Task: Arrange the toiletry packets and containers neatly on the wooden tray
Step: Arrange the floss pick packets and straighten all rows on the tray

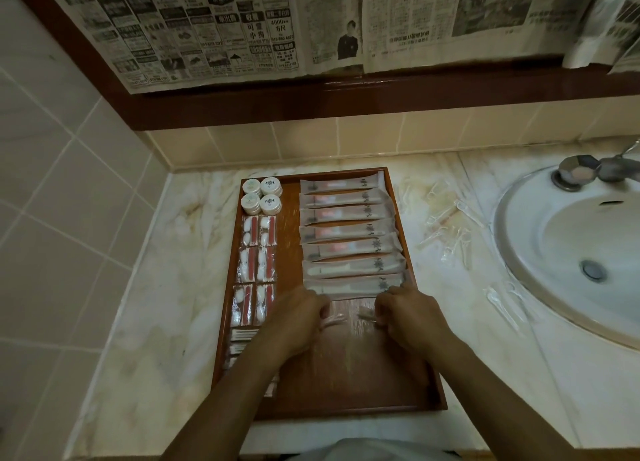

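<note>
Both forearms reach in from 6 o'clock over a wooden tray [420,403] that sits on a marble surface [166,287]. Left hand [294,322] and right hand [410,316] rest side by side on the tray's middle, each with fingers curled and pinching one end of a clear packet [346,316] that lies flat on the wood between them; what the packet holds is too blurred to tell.

Just beyond the knuckles, toward 12 o'clock, seven long frosted sachets [349,233] lie crosswise in a column along the tray's right half, each overlapping the next, and the nearest one touches both hands. At the tray's 11 o'clock corner four round white containers [261,195] stand in a two-by-two block. Below them, down the left edge, small clear packets with white and red contents [258,249] lie in pairs, and near 8 o'clock flatter packets of cotton buds [240,342] are partly hidden by the left forearm.

Off the tray at 3 o'clock, loose clear wrapped items [446,232] are scattered on the marble, next to a white sink [526,238] with a chrome tap [581,173]. Tiled wall rises at 9 o'clock, and newspaper sheets [242,27] hang at 12 o'clock over a dark wooden frame [311,108].
</note>
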